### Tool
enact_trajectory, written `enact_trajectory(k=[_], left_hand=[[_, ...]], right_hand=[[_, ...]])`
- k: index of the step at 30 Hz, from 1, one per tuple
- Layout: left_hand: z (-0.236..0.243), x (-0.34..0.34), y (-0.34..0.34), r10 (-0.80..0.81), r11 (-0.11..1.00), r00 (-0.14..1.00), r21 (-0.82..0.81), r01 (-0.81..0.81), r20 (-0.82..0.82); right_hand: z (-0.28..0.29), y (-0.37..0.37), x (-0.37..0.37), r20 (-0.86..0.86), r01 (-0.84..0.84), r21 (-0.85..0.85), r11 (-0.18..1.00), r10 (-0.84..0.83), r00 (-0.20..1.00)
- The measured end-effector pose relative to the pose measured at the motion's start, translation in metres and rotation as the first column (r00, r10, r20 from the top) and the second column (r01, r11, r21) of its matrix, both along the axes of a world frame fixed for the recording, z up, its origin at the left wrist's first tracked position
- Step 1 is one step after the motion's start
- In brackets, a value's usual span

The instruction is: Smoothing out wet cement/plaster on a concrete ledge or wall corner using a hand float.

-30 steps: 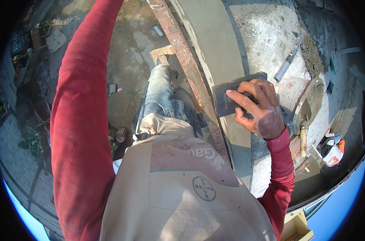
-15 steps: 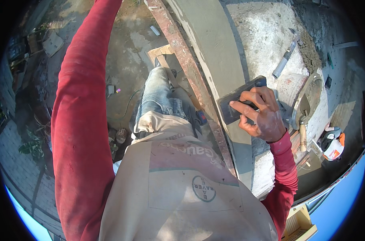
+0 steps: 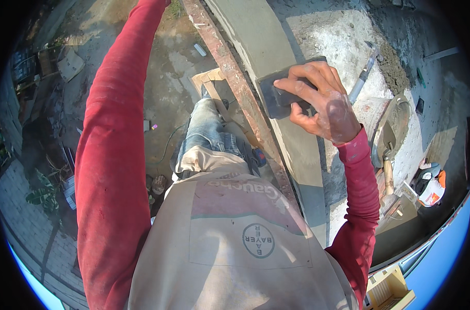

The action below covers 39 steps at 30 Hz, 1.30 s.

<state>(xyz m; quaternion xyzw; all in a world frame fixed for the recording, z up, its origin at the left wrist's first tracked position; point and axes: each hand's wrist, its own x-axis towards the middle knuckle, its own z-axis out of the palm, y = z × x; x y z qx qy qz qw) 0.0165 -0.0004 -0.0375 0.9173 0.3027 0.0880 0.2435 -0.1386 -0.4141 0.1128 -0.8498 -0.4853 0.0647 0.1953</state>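
Observation:
My right hand [image 3: 325,106] is closed on a dark, flat plastering float [image 3: 271,99]. The float lies over a long strip of smooth grey mortar [image 3: 263,39] on top of a wall, its left end by the strip's left edge. Along that edge runs a worn reddish board [image 3: 225,61]. My left arm [image 3: 113,139], in a red sleeve, stretches forward to the top edge of the view. Only a sliver of my left hand [image 3: 167,2] shows there, its fingers cut off by the picture's edge.
Right of the strip are a grey tube-shaped tool [image 3: 362,80], a heap of mortar [image 3: 393,70] and a mortar pan [image 3: 402,116] with a wooden-handled trowel [image 3: 388,175] in it. A white bag [image 3: 431,194] lies farther right. Below left, a wooden support [image 3: 210,76] stands by my leg.
My right hand and the float have moved forward and left along the mortar strip. My left arm has swung slightly to the right.

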Motion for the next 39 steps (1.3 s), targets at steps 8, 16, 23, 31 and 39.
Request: enact_trajectory(k=[8, 16, 23, 31, 39], left_hand=[[0.004, 0.007, 0.003, 0.029, 1.000, 0.997, 0.006, -0.029, -0.071], [-0.008, 0.011, 0.031, 0.073, 0.997, 0.973, -0.010, -0.077, -0.219], [-0.017, 0.014, 0.037, 0.041, 0.999, 0.977, 0.030, -0.035, -0.211], [-0.011, 0.009, 0.033, 0.007, 1.000, 0.987, 0.026, -0.003, -0.161], [-0.006, 0.004, 0.026, 0.012, 1.000, 0.992, 0.018, -0.010, -0.124]], right_hand=[[0.054, -0.097, -0.075, -0.345, 0.399, 0.015, 0.917, -0.370, 0.862], [0.037, -0.261, -0.146, -0.923, 0.860, 0.345, -0.376, -0.304, 0.237], [0.016, -0.375, -0.105, -0.917, 0.867, 0.322, -0.380, 0.103, 0.385], [-0.033, -0.337, 0.004, -0.971, 0.866, 0.142, -0.479, -0.239, 0.027], [-0.031, -0.319, 0.031, -0.907, 0.796, 0.012, -0.605, -0.342, -0.246]])
